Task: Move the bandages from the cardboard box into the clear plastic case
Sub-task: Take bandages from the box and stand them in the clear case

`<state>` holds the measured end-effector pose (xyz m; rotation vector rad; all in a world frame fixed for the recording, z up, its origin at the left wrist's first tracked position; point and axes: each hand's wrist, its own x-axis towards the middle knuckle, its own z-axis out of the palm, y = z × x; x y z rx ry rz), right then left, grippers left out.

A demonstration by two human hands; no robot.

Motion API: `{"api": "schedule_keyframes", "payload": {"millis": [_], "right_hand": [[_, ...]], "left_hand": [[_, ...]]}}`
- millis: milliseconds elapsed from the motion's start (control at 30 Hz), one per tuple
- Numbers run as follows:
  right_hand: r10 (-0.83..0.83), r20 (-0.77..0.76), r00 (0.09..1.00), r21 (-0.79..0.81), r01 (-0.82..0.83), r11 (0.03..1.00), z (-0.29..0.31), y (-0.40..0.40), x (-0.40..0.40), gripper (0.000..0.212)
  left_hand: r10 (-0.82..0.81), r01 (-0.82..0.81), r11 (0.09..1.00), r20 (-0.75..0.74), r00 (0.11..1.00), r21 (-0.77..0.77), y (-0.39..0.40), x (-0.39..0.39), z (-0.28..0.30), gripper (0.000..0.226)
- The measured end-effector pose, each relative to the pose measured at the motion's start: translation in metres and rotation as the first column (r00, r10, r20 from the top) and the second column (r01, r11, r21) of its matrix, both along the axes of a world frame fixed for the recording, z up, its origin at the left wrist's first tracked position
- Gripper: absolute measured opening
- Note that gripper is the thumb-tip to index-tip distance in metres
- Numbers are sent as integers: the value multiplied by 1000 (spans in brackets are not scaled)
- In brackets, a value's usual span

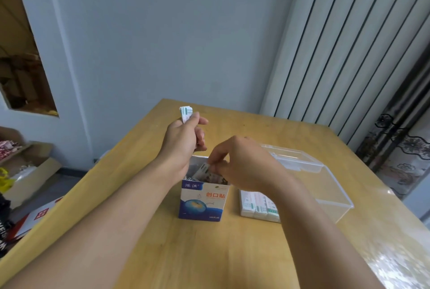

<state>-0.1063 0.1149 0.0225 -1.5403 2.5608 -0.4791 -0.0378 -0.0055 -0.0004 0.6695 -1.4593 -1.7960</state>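
So right now the bandage box [202, 200], a small blue-and-white cardboard carton with orange Chinese lettering, is standing upright on the wooden tabletop [209, 253] with its top open. You can see a messy pile of wrapped bandages [210, 178] still sitting inside it.

The person's left hand [183, 139] is raised just behind the box, fingers curled round a little stack of bandages [186, 113] that sticks up out of the top of the fist. The right hand [242, 163] is down at the mouth of the box, thumb and fingertips pinched on one white-and-green wrapper [202, 169] that's tilted up out of the pile.

The clear plastic case [325, 186] lies just to the right of the box, open, mostly behind the right forearm. At its near end there's a neat row of bandages [258, 206] already packed side by side, just beside the box. Whether box and case actually touch, can't tell from here.

Off the tabletop on the left there are some open cardboard boxes [35, 167] on the floor with stuff in them, a grey wall behind, and a patterned curtain [400, 149] over on the right.
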Motion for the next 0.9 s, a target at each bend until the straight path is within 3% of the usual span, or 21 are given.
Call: {"api": "schedule_keyframes", "payload": {"millis": [133,267,400,600,733,900], "right_hand": [[27,128,991,-166,-5,986,5,2,-2,12],[27,78,997,-132,-16,991,-1,-3,2,12],[20,68,997,-305,2,952,8,-1,-1,9],[30,30,999,-496,-11,868,14,2,-4,11],[92,158,983,-630,29,776,20,5,0,12],[85,143,986,-676,34,736,22,6,-5,5]], "left_hand": [[-36,36,999,21,999,4,0,2,4,29],[-46,46,999,35,998,9,3,3,6,29],[-54,53,999,67,996,9,3,4,6,32],[-63,84,985,144,988,-151,12,6,9,37],[-144,147,988,50,988,-56,21,11,19,38],[-251,249,968,75,965,42,26,16,23,55]]}}
